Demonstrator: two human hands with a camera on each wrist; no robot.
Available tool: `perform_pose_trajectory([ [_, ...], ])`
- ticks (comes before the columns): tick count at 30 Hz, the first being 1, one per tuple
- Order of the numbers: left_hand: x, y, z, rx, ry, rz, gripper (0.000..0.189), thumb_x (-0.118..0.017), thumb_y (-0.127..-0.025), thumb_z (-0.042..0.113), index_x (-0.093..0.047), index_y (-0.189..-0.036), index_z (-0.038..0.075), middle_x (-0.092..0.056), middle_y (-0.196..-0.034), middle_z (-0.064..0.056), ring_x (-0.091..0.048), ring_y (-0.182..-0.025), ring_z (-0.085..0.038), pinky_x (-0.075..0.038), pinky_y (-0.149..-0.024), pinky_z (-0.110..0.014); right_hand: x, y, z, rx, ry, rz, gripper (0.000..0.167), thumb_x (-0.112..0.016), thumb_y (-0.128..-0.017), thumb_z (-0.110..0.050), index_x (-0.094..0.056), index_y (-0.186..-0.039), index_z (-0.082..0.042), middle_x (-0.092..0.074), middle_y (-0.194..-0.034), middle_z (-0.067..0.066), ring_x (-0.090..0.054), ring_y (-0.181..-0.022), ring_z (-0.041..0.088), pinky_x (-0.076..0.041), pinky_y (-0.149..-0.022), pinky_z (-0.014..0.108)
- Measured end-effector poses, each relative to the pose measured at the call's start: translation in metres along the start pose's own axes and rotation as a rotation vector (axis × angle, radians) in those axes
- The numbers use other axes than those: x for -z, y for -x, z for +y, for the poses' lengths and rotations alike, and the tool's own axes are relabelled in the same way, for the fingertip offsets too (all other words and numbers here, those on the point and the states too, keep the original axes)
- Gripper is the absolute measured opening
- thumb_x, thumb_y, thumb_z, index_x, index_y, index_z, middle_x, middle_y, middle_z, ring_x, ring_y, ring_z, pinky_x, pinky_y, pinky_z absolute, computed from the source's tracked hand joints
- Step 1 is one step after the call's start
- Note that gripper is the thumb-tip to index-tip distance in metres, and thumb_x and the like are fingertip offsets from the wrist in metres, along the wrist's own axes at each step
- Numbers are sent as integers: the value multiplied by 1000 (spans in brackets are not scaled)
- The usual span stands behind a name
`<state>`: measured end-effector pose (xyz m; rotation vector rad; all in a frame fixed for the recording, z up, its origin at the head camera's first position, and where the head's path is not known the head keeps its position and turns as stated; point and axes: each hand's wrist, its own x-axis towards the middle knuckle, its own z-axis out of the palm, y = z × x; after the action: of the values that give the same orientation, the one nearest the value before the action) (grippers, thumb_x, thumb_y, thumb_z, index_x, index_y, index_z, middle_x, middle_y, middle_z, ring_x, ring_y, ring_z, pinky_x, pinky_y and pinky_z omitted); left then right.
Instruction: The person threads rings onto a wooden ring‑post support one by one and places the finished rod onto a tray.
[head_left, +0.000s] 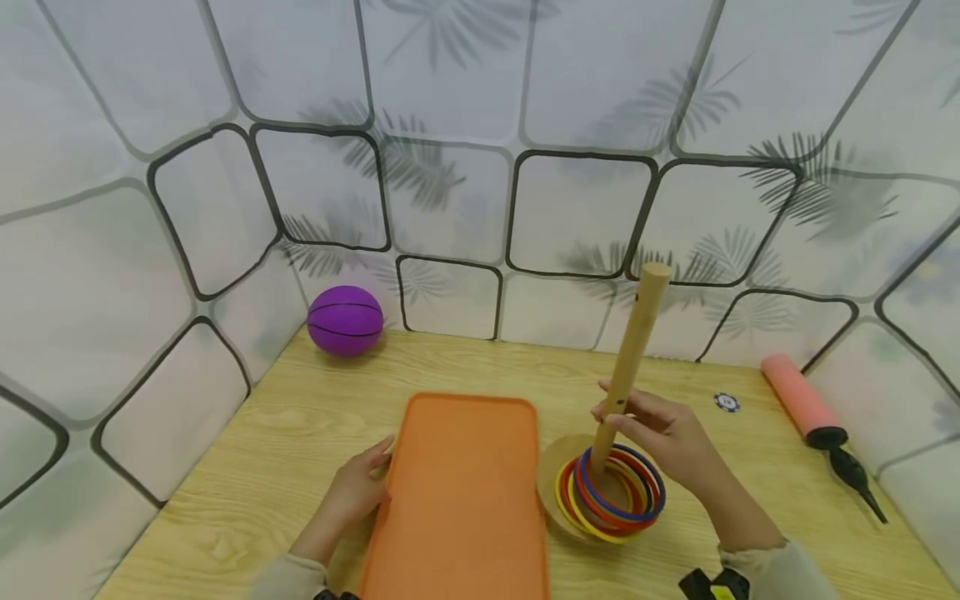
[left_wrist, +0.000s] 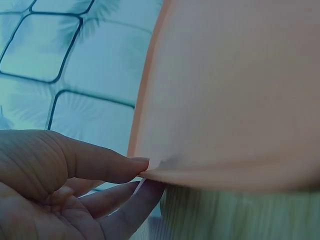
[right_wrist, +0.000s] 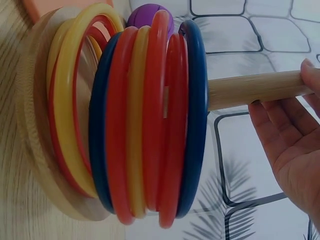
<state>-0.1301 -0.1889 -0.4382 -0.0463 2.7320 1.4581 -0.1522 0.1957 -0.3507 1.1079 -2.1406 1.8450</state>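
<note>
My left hand (head_left: 357, 483) pinches the left rim of an orange tray (head_left: 465, 492); in the left wrist view the thumb (left_wrist: 107, 162) lies over the rim and fingers are below it. With fingers and thumb, my right hand (head_left: 671, 429) holds a wooden post (head_left: 633, 350) partway up, above the rings. The post leans to the right in the head view and rises from a round wooden base (head_left: 555, 475). Around its foot lie several stacked rings (right_wrist: 132, 125) in blue, red and yellow, loosely piled and offset. The base stands just right of the tray.
A purple ball (head_left: 345, 321) sits at the back left by the patterned wall. Toward the right lie a small blue-and-white chip (head_left: 726, 402) and a pink hand pump (head_left: 802, 400) with a black nozzle. Everything rests on a wood-grain table (head_left: 262, 450).
</note>
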Motion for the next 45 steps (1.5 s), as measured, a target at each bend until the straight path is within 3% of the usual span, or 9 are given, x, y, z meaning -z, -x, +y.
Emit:
perform_pose_trajectory([
  [5,-26,-4,12,-40,50,-38,78,-55,-61,-20,-46,-137,-3,-57,-121,-31,-45,-50,-13,-35,-44,-20,1,1,-1,11,-13,5,44,-51,-90,13,-52,-133,4,-69,-107,2,-65,-101,13,-53,-82,25],
  [11,-48,-11,26,-103,71,-107,79,-55,-61,-20,-44,-138,-5,-56,-121,-31,-55,-62,-16,-34,-44,-19,-3,0,1,25,-23,15,43,-52,-90,13,-52,-132,5,-69,-106,2,-65,-100,13,-53,-82,25],
  [18,-73,-13,39,-131,104,-149,77,-57,-61,-20,-45,-137,-7,-57,-121,-31,-49,-59,-14,-34,-44,-19,-12,-1,7,18,-63,-3,44,-51,-91,13,-50,-134,5,-69,-108,3,-65,-101,14,-54,-81,28],
  [24,-88,-12,45,-165,128,-141,77,-57,-58,-20,-48,-134,-8,-57,-121,-30,-57,-89,-27,-36,-44,-19,-21,-4,13,33,-109,-17,44,-50,-91,13,-50,-134,4,-68,-109,4,-65,-102,16,-54,-82,31],
  [27,-92,-11,47,-162,137,-140,78,-57,-58,-20,-48,-134,-7,-56,-122,-31,-57,-97,-30,-39,-45,-20,-25,-4,16,19,-115,-10,44,-51,-91,12,-52,-134,2,-68,-108,3,-65,-102,15,-54,-82,31],
  [32,-94,-9,47,-145,122,-139,78,-59,-58,-20,-49,-134,-5,-57,-121,-30,-57,-97,-30,-40,-46,-21,-29,-1,21,-8,-122,-2,44,-51,-91,12,-52,-134,2,-69,-108,3,-65,-102,13,-54,-82,29],
  [40,-91,-6,47,-129,150,-157,78,-58,-60,-19,-49,-135,-3,-56,-123,-30,-60,-82,-26,-43,-46,-22,-34,5,27,-44,-92,5,46,-51,-92,10,-54,-135,-7,-69,-108,0,-65,-100,12,-54,-82,29],
  [45,-89,-7,44,-124,151,-166,76,-60,-61,-17,-49,-135,-2,-56,-125,-28,-59,-87,-26,-47,-50,-24,-33,8,29,-65,-97,26,46,-51,-93,8,-53,-136,-7,-69,-109,0,-65,-100,13,-54,-82,28],
])
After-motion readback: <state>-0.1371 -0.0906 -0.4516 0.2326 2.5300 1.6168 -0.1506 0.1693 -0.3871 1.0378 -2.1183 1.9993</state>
